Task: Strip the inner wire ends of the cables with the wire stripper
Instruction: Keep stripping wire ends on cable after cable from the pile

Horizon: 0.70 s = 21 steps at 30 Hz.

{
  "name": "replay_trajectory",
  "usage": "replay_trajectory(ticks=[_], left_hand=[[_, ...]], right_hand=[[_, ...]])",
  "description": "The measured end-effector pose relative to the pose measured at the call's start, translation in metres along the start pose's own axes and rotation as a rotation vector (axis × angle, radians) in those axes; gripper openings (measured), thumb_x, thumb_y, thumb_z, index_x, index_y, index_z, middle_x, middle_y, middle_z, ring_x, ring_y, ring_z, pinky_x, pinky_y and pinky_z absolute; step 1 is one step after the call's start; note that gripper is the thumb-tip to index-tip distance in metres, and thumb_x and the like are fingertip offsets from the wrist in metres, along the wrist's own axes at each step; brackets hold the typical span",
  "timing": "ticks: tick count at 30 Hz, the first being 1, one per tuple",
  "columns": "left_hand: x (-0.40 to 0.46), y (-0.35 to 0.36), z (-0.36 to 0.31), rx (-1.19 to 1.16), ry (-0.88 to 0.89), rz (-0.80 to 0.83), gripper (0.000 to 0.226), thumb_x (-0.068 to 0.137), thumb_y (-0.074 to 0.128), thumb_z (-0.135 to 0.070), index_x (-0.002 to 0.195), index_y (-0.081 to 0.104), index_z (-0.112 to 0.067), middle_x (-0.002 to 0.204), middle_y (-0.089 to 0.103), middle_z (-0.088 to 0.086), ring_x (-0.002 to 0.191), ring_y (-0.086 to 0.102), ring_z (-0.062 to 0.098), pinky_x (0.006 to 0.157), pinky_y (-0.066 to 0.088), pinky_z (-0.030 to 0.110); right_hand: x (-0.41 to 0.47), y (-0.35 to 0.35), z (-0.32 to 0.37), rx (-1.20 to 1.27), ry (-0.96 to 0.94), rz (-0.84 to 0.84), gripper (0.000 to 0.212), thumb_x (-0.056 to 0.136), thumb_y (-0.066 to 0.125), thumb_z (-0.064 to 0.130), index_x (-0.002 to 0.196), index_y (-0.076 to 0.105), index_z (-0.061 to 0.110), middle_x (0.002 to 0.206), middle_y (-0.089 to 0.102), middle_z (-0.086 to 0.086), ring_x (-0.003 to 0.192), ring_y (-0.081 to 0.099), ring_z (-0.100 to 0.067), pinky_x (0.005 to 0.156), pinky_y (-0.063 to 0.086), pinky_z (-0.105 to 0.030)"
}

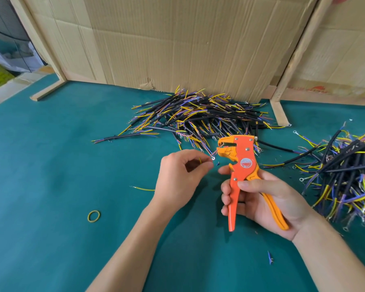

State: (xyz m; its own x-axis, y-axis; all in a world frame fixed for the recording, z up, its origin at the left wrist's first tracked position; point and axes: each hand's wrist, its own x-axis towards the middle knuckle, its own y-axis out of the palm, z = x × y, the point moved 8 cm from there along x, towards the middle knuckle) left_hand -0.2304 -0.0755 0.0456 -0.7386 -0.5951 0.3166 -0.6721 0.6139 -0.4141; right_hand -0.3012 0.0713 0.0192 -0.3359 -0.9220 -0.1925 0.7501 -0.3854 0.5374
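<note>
The wire stripper (243, 165), orange with a yellow-orange second handle, is standing upright over a teal felt table (51, 165), and everything else is lying around it. The right hand (263, 199) is wrapping its fingers and thumb round the handles. Just left of the stripper's head, the left hand (179, 175) is pinching a thin wire (214, 153) whose end is reaching into the stripper's mouth; a small ring terminal seems to be sitting on that wire, though the view is too fine to be sure. A round red-and-white label on the stripper's body is carrying writing too small to read.

Behind the stripper, a pile of black cables (198, 116) with yellow, blue and purple inner wires is spreading against a creased cardboard wall (177, 43) in a pale wooden frame. To the stripper's right, a second cable heap (350, 175) is running off the frame's edge. Left and below the stripper, a yellow rubber band (93, 216) is lying flat, and a loose yellow wire (143, 188) is resting beside the left wrist.
</note>
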Motion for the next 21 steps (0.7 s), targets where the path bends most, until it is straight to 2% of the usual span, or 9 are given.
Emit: replay_trajectory(ticks=[3,5,8,11,17,21], left_hand=[[0.001,-0.006,0.004,-0.042,-0.022,-0.079,0.009,0.090,0.074,-0.017,0.084,0.078,-0.023,0.066,0.069,-0.013,0.059,0.062,0.000,0.059,0.041,0.010],[0.001,-0.009,0.003,-0.017,-0.001,-0.123,0.011,0.093,0.070,-0.017,0.090,0.079,-0.022,0.069,0.069,-0.008,0.063,0.065,0.005,0.062,0.044,0.015],[0.001,-0.011,-0.003,0.073,0.078,-0.156,0.013,0.096,0.067,-0.016,0.098,0.080,-0.019,0.071,0.060,-0.010,0.064,0.056,0.008,0.062,0.040,0.016],[0.001,-0.011,-0.009,0.123,0.131,-0.166,0.014,0.096,0.066,-0.013,0.101,0.079,-0.017,0.072,0.056,-0.008,0.064,0.049,0.007,0.060,0.034,0.011],[0.000,-0.007,-0.013,0.138,0.175,-0.122,0.016,0.096,0.064,-0.008,0.101,0.078,-0.015,0.077,0.059,0.001,0.069,0.050,0.016,0.060,0.036,0.016],[-0.001,-0.005,-0.015,0.150,0.188,-0.099,0.022,0.097,0.060,-0.002,0.103,0.076,-0.014,0.080,0.057,-0.003,0.070,0.050,0.004,0.062,0.033,0.010]], right_hand=[[-0.001,-0.001,0.001,-0.001,-0.001,-0.002,0.055,0.076,0.076,0.009,0.128,0.061,-0.003,0.093,0.059,-0.026,0.079,0.061,-0.039,0.075,0.055,-0.052],[-0.003,0.000,0.001,-0.016,-0.003,0.019,0.055,0.077,0.074,0.007,0.128,0.060,-0.003,0.094,0.058,-0.025,0.079,0.060,-0.039,0.075,0.055,-0.052],[-0.004,0.003,0.001,-0.048,0.000,0.049,0.053,0.076,0.072,0.003,0.127,0.061,-0.002,0.093,0.058,-0.026,0.079,0.060,-0.039,0.074,0.055,-0.052],[-0.005,0.003,0.001,-0.059,-0.006,0.055,0.051,0.075,0.073,0.002,0.125,0.062,-0.001,0.093,0.058,-0.025,0.078,0.059,-0.038,0.073,0.055,-0.053],[-0.005,0.004,0.001,-0.075,-0.012,0.058,0.047,0.075,0.074,0.001,0.120,0.065,0.000,0.090,0.058,-0.023,0.076,0.060,-0.037,0.070,0.055,-0.051],[-0.006,0.005,0.000,-0.086,0.003,0.078,0.046,0.074,0.075,0.000,0.119,0.066,0.001,0.089,0.058,-0.023,0.075,0.059,-0.036,0.070,0.055,-0.051]])
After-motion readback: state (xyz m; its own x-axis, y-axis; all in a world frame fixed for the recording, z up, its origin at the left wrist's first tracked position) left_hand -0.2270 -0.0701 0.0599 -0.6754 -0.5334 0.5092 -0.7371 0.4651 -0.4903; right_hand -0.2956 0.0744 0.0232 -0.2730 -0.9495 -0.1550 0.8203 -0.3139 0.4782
